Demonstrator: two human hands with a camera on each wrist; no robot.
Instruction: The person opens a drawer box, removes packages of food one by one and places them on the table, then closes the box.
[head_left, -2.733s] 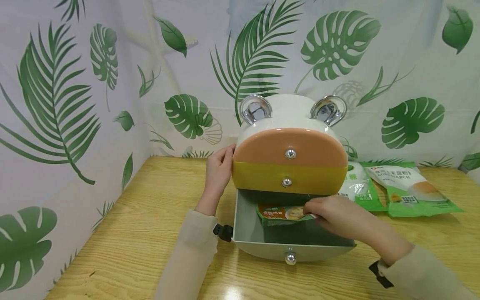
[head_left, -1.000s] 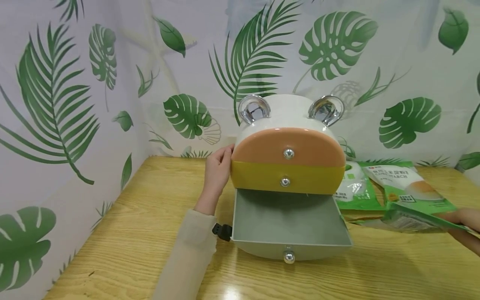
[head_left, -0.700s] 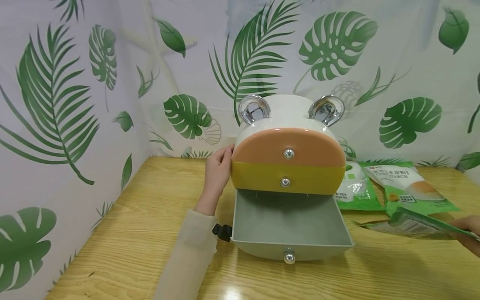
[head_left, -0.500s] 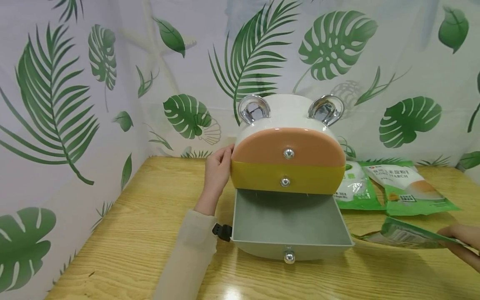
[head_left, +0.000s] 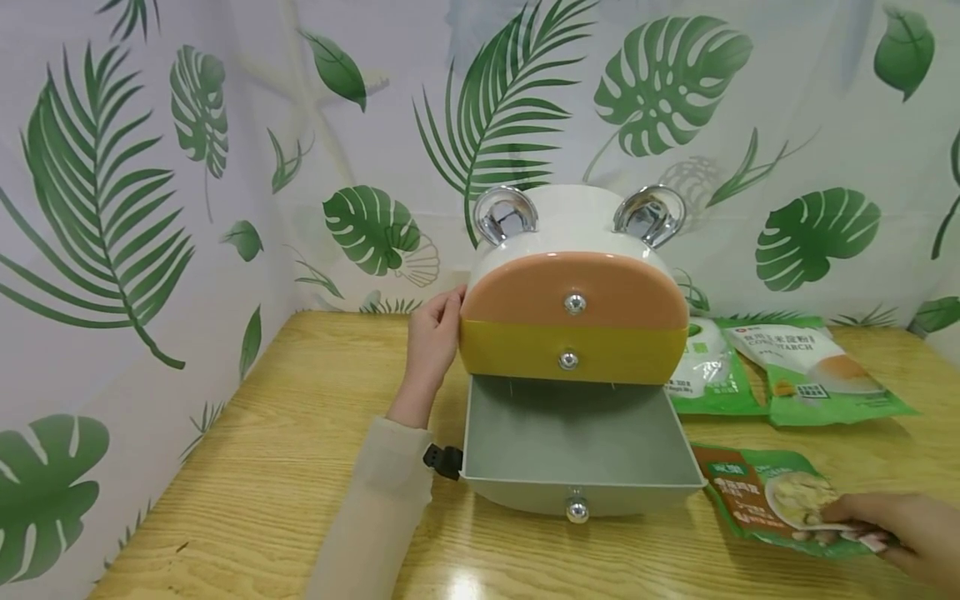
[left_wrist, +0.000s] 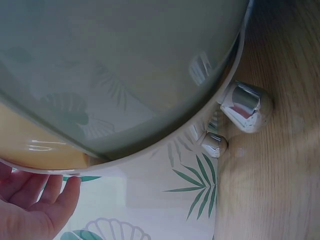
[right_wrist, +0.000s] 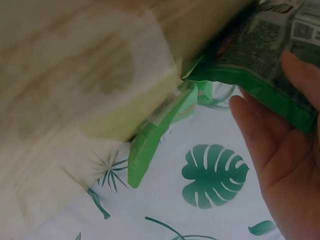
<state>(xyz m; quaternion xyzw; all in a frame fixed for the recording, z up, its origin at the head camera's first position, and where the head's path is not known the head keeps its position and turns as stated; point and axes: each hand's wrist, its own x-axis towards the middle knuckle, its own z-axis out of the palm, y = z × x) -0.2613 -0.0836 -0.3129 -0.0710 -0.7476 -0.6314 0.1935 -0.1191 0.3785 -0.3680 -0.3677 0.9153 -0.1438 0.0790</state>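
A small frog-shaped cabinet (head_left: 573, 287) has an orange drawer, a yellow drawer and a grey-green bottom drawer (head_left: 581, 450) pulled out, with nothing inside it. My left hand (head_left: 433, 350) rests against the cabinet's left side; the left wrist view shows those fingers (left_wrist: 67, 197) at the casing's edge. To the right of the pulled-out drawer, my right hand (head_left: 892, 525) pinches a green and brown food packet (head_left: 750, 496) by its right end. The packet's printed face, with a picture of food, is turned up, and its left end meets the drawer's front right corner in this view.
Behind the held packet lie a corn starch bag (head_left: 817, 375) and another white and green bag (head_left: 712, 371), partly hidden by the cabinet. A leaf-patterned cloth (head_left: 360, 125) hangs behind the wooden table (head_left: 300, 467).
My right hand has lifted the packet out of the bottom drawer and carried it right. In the last half second the packet came lower and its printed face turned up. The left hand stays put.
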